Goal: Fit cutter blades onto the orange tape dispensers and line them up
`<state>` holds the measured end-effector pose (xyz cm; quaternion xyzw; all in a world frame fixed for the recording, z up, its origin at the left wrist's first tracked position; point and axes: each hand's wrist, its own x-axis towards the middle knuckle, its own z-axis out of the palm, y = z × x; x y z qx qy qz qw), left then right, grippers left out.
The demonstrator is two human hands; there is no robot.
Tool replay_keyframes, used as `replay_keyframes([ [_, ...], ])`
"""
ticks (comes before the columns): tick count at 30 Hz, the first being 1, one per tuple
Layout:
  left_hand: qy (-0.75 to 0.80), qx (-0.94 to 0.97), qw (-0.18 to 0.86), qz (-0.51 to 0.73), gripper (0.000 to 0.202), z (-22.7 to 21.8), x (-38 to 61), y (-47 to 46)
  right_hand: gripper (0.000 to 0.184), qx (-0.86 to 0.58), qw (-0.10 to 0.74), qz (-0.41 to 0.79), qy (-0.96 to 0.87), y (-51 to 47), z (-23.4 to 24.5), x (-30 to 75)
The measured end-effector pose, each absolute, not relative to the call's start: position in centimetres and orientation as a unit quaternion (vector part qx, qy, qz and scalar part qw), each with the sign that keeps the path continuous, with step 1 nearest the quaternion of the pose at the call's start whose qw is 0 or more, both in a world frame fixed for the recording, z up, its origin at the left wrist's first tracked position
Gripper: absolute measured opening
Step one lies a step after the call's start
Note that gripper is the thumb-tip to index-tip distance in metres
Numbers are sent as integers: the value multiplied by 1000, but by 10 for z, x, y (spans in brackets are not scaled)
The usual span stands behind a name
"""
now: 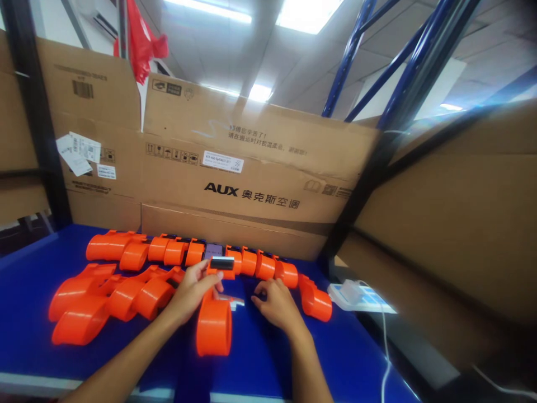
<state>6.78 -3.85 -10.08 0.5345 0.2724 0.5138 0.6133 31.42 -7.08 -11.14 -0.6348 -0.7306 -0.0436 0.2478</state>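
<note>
Head view: left hand (193, 290) gripping black-faced orange part (222, 263) over blue counter (255, 364); orange loop holder (210, 333) just below. Right hand (277, 305) alongside, fingers curled, can't tell if holding anything. More orange holders (249, 262) rowed behind.

The scene is lit brightly from above by a ceiling panel (310, 14) and a strip light (210, 9). Bluish glare is spread across the upper right. The outer edges are blurred and stretched.
</note>
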Motion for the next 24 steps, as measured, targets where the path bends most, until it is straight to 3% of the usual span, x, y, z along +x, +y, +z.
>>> replay_keyframes([
  [16, 250, 547, 619, 505, 33, -101, 73, -40, 33, -347, 642, 330, -599, -76, -90, 265],
  [20, 254, 562, 607, 502, 36, -103, 75, -39, 46, -327, 683, 334, -561, -73, -92, 258],
  [24, 250, 559, 607, 507, 42, -102, 76, -41, 43, -352, 682, 329, -550, -73, -97, 252],
])
